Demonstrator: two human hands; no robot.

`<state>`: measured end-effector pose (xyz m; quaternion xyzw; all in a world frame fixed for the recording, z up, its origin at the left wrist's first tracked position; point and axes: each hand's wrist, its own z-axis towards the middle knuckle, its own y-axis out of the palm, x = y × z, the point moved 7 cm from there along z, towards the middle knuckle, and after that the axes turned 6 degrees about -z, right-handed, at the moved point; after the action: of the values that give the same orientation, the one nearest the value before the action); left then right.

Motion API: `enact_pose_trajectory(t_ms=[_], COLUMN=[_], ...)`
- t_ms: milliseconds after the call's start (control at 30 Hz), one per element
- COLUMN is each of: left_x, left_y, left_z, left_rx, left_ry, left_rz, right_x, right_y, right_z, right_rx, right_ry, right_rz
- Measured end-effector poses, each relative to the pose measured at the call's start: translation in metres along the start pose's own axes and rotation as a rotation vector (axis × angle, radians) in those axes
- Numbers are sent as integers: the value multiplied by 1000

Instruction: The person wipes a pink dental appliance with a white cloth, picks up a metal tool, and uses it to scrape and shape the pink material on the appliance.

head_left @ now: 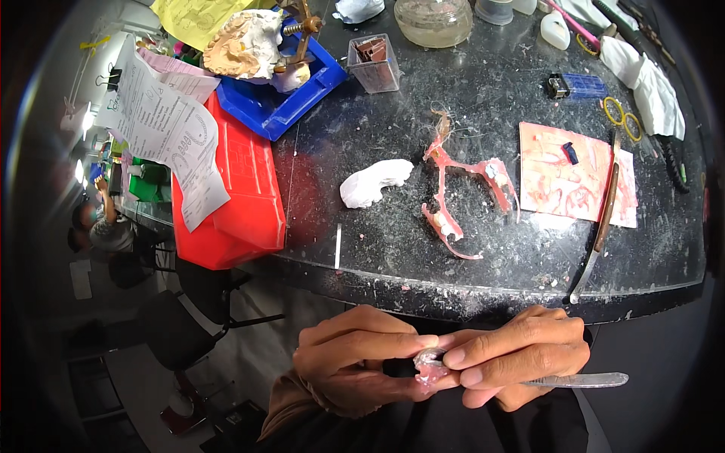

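Steadily, off the counter's front edge [377,291], the left hand [355,359] pinches the pink-and-silver piece [430,370]; the right hand [521,355], gripping a metal tool [593,380], should brace against it.

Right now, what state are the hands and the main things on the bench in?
Left hand, pinching the small pink piece
Right hand, touching that piece, holding a metal tool
Blue lighter, lying down
Clear box, open, holding brown pieces
Blue tray, bearing a plaster model
Pink sheet, flat, partly covered by the knife
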<state>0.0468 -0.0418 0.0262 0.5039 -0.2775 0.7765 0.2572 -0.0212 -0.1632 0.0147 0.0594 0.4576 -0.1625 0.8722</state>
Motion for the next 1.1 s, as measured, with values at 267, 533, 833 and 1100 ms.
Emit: enact_pose_trajectory(t_ms=[267, 533, 833, 1100], left_x=[1, 2, 4, -2], left_y=[0, 1, 3, 1], left_z=[0, -1, -1, -2], left_rx=[15, 3, -17, 31], left_ry=[-14, -29, -20, -56], left_rz=[-44, -22, 11, 44], right_x=[-5, -6, -8, -5], right_y=[-2, -1, -3, -5], right_z=[2, 0, -1, -4], right_rx=[-7, -36, 8, -36], right_ry=[-33, -42, -47, -8], right_rz=[-20, -47, -65, 70])
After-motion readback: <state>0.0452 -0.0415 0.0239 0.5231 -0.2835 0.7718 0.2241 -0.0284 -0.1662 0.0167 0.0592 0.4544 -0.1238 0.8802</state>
